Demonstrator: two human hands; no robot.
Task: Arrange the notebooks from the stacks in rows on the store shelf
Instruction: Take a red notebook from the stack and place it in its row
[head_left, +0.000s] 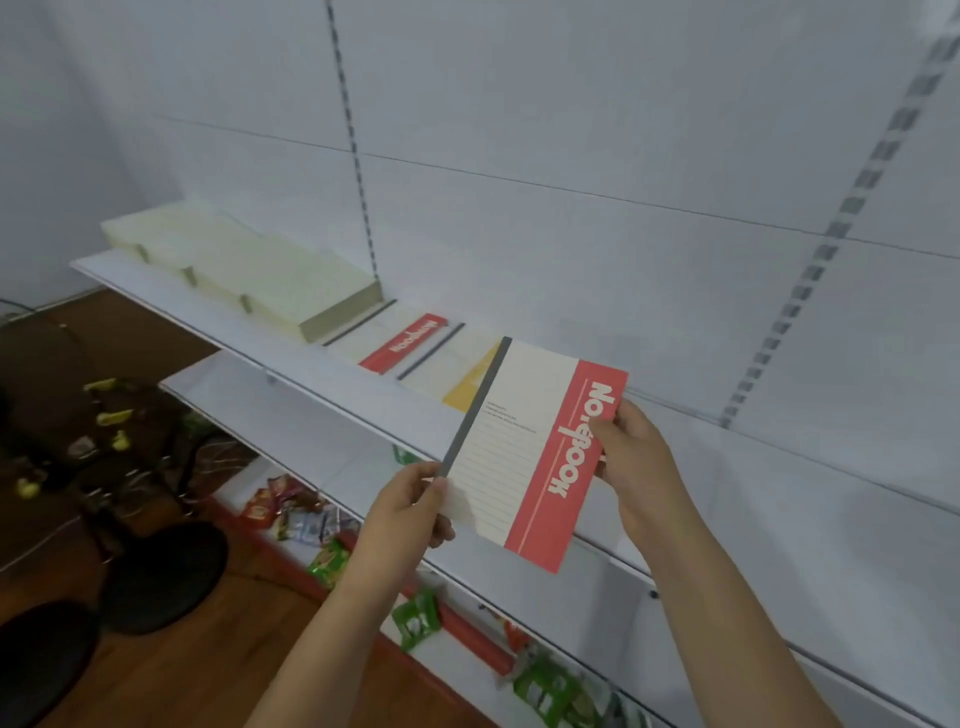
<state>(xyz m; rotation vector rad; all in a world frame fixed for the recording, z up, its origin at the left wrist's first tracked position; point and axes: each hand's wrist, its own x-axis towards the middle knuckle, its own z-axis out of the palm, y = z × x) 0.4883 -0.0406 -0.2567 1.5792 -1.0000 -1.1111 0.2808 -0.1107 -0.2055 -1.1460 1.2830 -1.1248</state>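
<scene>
Fingers (605, 431) of the right hand (636, 467) and left hand (410, 506) pinch opposite edges of a red-banded notebook (524, 457), held tilted above the shelf (291, 353). Two notebooks (402, 340) already lie in a row just left; cream stacks (234, 265) wait far left. Snack packets (415, 618) sit below, clear of the way.

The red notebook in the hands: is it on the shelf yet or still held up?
Held up. Both hands, left and right, pinch the red notebook by its side edges, tilted above the shelf.
</scene>
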